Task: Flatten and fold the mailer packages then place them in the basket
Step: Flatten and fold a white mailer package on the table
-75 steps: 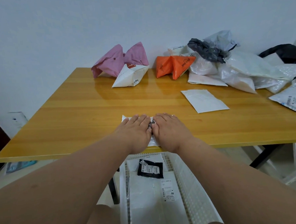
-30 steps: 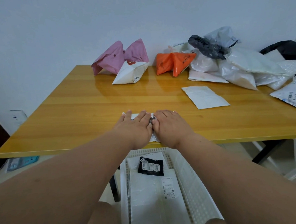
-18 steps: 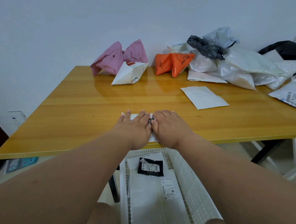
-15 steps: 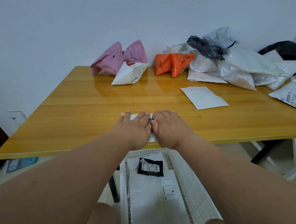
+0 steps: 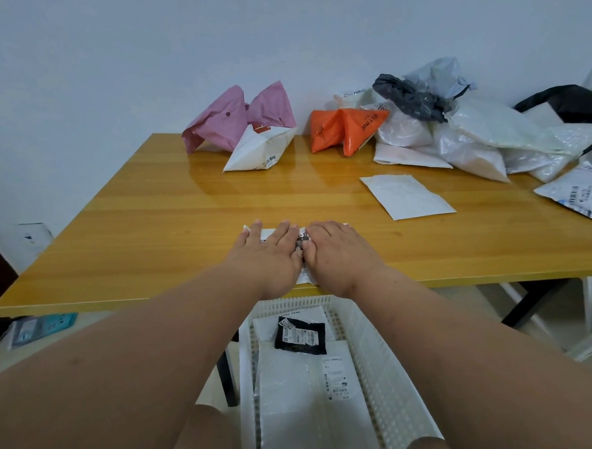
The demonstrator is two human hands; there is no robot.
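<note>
your left hand [image 5: 267, 256] and right hand [image 5: 337, 253] lie flat, fingers straight, side by side, pressing the small white mailer [image 5: 302, 275] at the near table [image 5: 118, 254] edge, frame center. mailer mostly hidden under palms. white basket [image 5: 380, 364] sits below edge w/ a black packet [image 5: 300, 335] and white mailers inside. flat white envelope [image 5: 406, 196] center right; pink bag [image 5: 220, 122], orange bag [image 5: 344, 129] and crumpled pile [image 5: 471, 132] along top. bare wood left of hands.
</note>
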